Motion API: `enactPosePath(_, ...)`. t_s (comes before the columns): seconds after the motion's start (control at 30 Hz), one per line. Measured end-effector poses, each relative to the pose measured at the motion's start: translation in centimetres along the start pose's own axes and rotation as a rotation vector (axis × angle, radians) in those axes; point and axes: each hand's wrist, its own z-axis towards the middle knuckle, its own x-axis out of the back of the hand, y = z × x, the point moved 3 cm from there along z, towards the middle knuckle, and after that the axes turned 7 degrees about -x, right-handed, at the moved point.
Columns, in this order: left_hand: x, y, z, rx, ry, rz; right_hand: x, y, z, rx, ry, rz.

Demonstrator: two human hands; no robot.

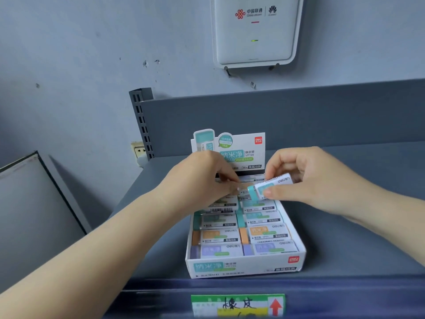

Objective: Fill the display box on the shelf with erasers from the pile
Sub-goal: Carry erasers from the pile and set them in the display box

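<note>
A white display box (pixel 243 267) stands on the grey shelf (pixel 345 238), its printed header card (pixel 248 148) upright at the back. Inside lie two columns of sleeved erasers (pixel 264 233) with teal, orange and purple ends. My right hand (pixel 322 180) pinches a teal-ended eraser (pixel 264 187), tilted, above the box's back right part. My left hand (pixel 207 178) reaches into the back left of the box, fingers curled down onto the erasers there; what it grips is hidden. The pile is out of view.
A grey back panel (pixel 299 116) and a slotted upright (pixel 141 120) stand behind the shelf. A green and yellow price label (pixel 236 305) sits on the shelf's front rail. A white router (pixel 255 31) hangs on the wall above. A framed grey panel (pixel 34 203) leans at left.
</note>
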Motion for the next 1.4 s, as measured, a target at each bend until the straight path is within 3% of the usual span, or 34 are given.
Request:
enactPosePath(0.23, 1.7, -1.8, -1.8, -0.027, 0.049, -0.092, -0.9, -0.1, 0.1, 0.003, 0.023, -0.173)
enactPosePath(0.8, 1.5, -2.4, -3.3, -0.078, 0.054, -0.067, -2.2, -0.9, -0.2, 0.13, 0.1, -0.59)
enactPosePath(0.93, 2.2, -1.5, -2.8, -0.15, 0.136, 0.04, -1.8, -1.1, -0.5, 0.162, 0.191, -0.651)
enactPosePath(1.07, 2.9, 0.4, -1.7, -0.236, 0.228, 0.258, -0.8, -2.1, -1.1, 0.211, 0.304, -0.921)
enactPosePath(1.4, 1.1, 6.3, 0.3, -0.265, 0.22, 0.447, 3.0, -1.4, -2.9, 0.252, 0.315, -1.123)
